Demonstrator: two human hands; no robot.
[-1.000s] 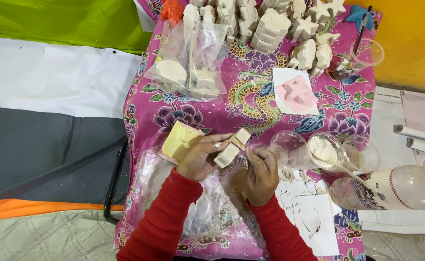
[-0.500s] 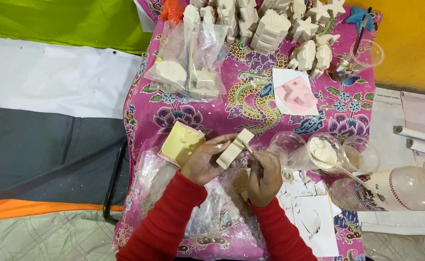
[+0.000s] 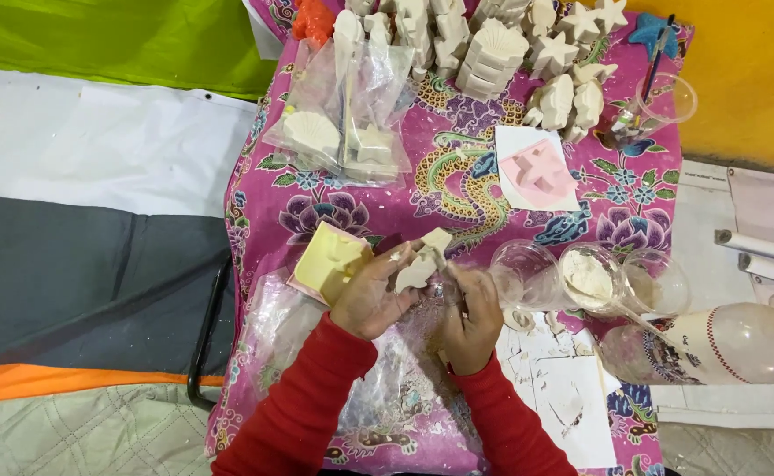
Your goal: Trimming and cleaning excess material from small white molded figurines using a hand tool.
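Compared with one second ago, the white plaster piece (image 3: 422,263) is now turned a little more upright, and the left hand (image 3: 371,295) has moved slightly up with it. The left grip is clamped on this piece, above the near part of the surface (image 3: 263,211), which has a pink flowered cloth. The right hand (image 3: 473,317) stays just beside it, the fingers closed around something small that I cannot tell.

A yellow mold (image 3: 329,262) lies just beside the left hand. Behind it are clear plastic bags (image 3: 347,119) with white plaster shapes inside. A pink mold (image 3: 541,169) lies on a white square sheet.

To the right stand three clear plastic cups (image 3: 591,280); the middle one holds white powder. A clear bottle (image 3: 713,342) lies on its side near them.
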